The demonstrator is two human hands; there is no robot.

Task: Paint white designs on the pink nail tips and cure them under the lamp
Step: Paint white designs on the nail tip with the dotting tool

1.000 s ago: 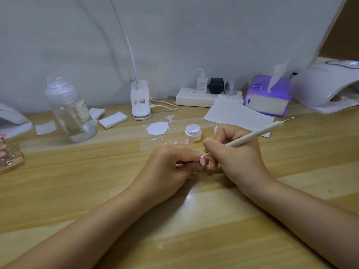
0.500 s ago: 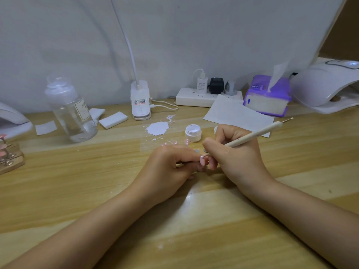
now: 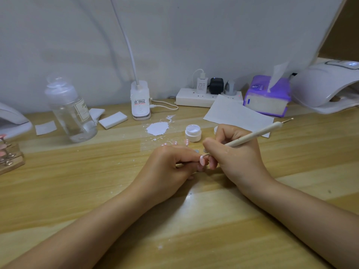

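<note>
Resting on the pale wooden table [image 3: 58,191], both hands meet near the middle of the scene. The left hand [image 3: 167,169] has its fingers curled, pinching a small pink nail tip [image 3: 202,161] between thumb and fingertips; whether the tip sits on a holder cannot be told, since the fingers hide what is beneath it. The right hand [image 3: 233,156] grips a slim cream-coloured dotting pen [image 3: 252,135] like a pencil, fingers wrapped round the lower shaft, its near metal point touching the white mark at the far end of the pink nail tip. The pen's far end slants up to the right and ends in a thin metal needle.

Just beyond the hands stands a small open white pot of white gel [image 3: 193,133], and to its left lies a splash of white paint [image 3: 157,128] on the wood. A few more pink tips with white dots [image 3: 175,143] lie between the splash and the left hand. At the far right sits a white domed curing lamp [image 3: 326,86], well apart from the hands, with a purple tissue pack [image 3: 267,96] and a white sheet of paper [image 3: 233,113] beside it. A white power strip [image 3: 194,98], a white clip lamp base [image 3: 140,100] and a clear plastic pump bottle [image 3: 71,111] line the far edge. A wooden stand with nail tips [image 3: 8,158] sits at the left edge.
</note>
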